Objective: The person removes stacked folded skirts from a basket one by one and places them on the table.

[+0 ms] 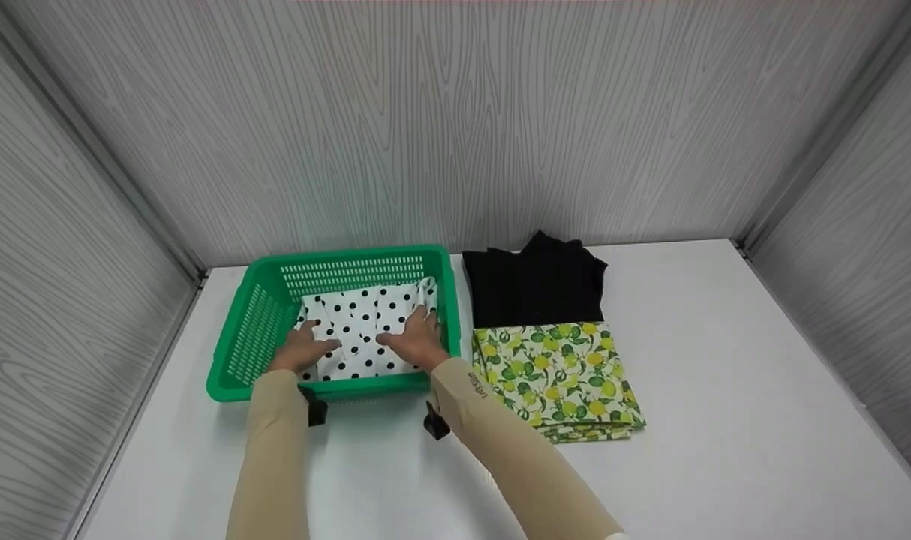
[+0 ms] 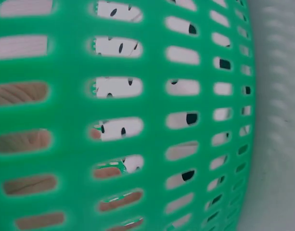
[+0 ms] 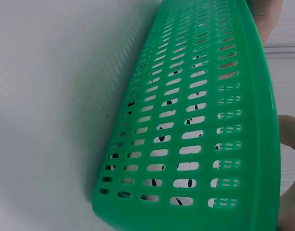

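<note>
My left grip (image 1: 300, 349) and right grip (image 1: 419, 341) spread, fingers apart, over dotted cloth (image 1: 359, 319). It lies in a green basket (image 1: 377, 385).

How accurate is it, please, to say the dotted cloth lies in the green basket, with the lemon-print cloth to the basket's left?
The side is wrong: in the head view, the lemon-print cloth lies right of the green basket holding the dotted cloth.
</note>
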Action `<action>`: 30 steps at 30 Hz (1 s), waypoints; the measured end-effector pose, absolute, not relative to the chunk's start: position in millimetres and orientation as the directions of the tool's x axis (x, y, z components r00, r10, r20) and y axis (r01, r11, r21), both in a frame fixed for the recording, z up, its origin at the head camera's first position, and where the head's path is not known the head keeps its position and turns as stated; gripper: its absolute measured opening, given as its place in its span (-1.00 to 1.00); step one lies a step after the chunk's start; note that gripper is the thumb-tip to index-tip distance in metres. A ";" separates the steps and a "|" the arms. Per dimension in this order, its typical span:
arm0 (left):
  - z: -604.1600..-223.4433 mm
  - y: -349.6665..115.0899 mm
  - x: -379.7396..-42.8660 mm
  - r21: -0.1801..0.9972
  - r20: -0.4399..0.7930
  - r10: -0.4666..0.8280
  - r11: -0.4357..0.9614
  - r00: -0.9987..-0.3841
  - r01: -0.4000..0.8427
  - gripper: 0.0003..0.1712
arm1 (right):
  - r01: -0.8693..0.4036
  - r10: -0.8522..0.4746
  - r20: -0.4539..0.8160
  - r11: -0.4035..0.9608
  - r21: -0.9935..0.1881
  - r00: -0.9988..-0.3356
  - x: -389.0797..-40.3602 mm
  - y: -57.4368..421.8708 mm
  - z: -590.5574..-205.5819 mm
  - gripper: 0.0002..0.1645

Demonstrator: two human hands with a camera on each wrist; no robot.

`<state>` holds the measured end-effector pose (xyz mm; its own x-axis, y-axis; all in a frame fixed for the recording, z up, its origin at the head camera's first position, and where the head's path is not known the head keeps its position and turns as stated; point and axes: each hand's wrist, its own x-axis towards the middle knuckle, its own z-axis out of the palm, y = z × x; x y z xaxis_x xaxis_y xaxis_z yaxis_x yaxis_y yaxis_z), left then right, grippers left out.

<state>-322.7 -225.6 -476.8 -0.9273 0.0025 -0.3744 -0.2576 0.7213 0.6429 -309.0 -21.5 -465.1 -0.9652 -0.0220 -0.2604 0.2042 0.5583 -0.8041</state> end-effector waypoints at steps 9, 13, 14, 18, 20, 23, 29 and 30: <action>-496.8 -244.2 -340.0 0.630 -0.438 0.000 0.713 -0.899 -0.307 0.10 | 0.293 0.007 -0.362 0.602 -0.743 -0.932 -319.1 -24.7 -467.6 0.10; -489.2 -241.8 -333.4 0.626 -0.445 -0.031 0.704 -0.895 -0.336 0.12 | 0.270 -0.026 -0.363 0.622 -0.735 -0.931 -321.0 -22.3 -471.7 0.08; -487.4 -241.5 -331.3 0.627 -0.443 -0.039 0.700 -0.896 -0.340 0.13 | 0.266 -0.032 -0.362 0.619 -0.739 -0.932 -321.4 -21.4 -472.9 0.08; -484.1 -242.1 -326.6 0.641 -0.426 -0.047 0.689 -0.903 -0.338 0.12 | 0.273 -0.065 -0.376 0.576 -0.770 -0.924 -323.6 -16.4 -477.6 0.10; -486.1 -243.1 -326.5 0.669 -0.414 -0.040 0.663 -0.909 -0.334 0.10 | 0.301 -0.079 -0.403 0.537 -0.788 -0.912 -324.1 -13.8 -480.0 0.14; -490.8 -245.4 -327.2 0.728 -0.410 -0.020 0.595 -0.912 -0.340 0.06 | 0.319 -0.106 -0.416 0.481 -0.817 -0.903 -323.9 -11.6 -482.7 0.20; -491.3 -249.0 -328.4 0.749 -0.432 0.007 0.560 -0.902 -0.355 -0.06 | 0.255 -0.142 -0.345 0.433 -0.864 -0.928 -324.6 -12.9 -484.6 0.20; -490.7 -249.3 -328.4 0.739 -0.427 0.004 0.578 -0.904 -0.346 -0.12 | 0.244 -0.147 -0.334 0.430 -0.869 -0.931 -325.2 -13.3 -484.6 0.19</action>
